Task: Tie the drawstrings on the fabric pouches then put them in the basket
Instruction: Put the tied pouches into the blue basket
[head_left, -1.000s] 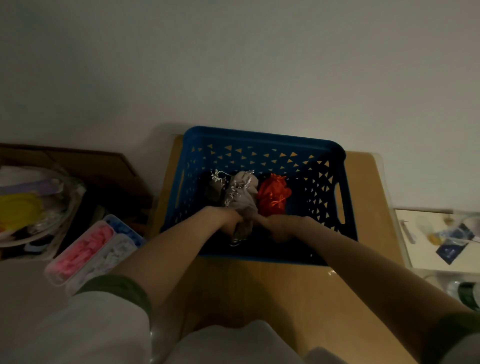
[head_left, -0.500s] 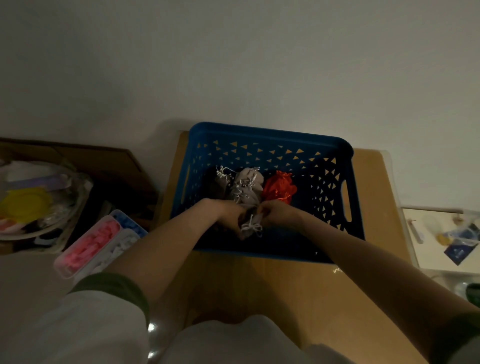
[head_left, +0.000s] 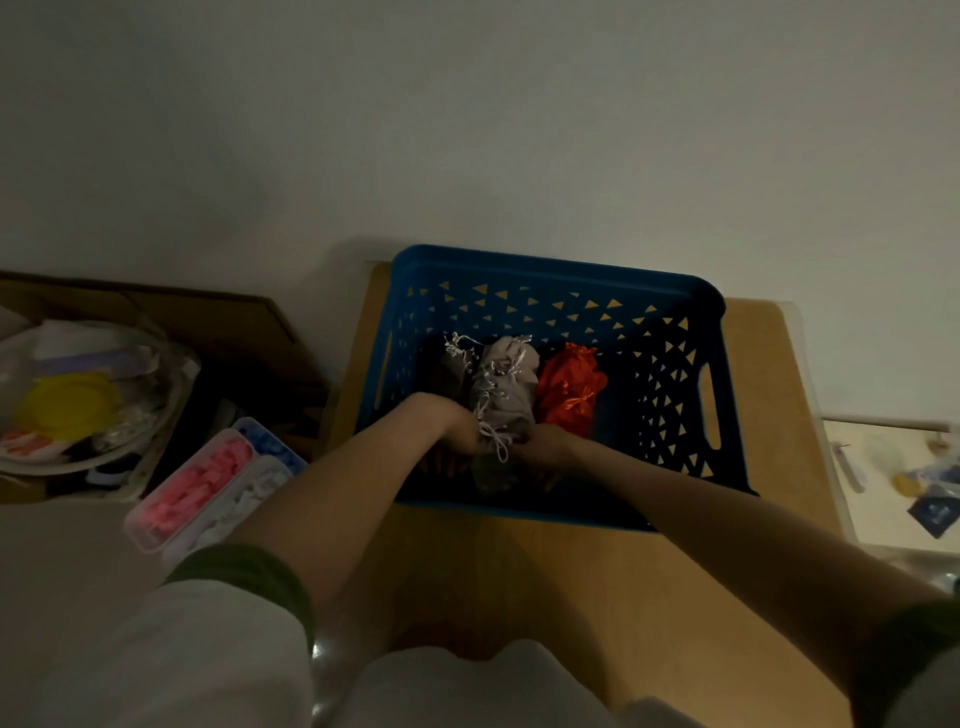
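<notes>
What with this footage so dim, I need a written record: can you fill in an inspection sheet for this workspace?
Surface: wooden table; the basket stands at its far end.
Job's things: blue basket holds a dark pouch, a grey pouch and a red pouch in a row; a tied pouch with a white drawstring bow sits near the front wall.
Clutter: compartment box of pink, white and blue pieces to the left; a pile with a yellow lid beyond it.
Grippers: left hand and right hand grip the tied pouch inside the basket.
Cables: nothing seen.
Surroundings: plain wall; side table with small items on the right.
</notes>
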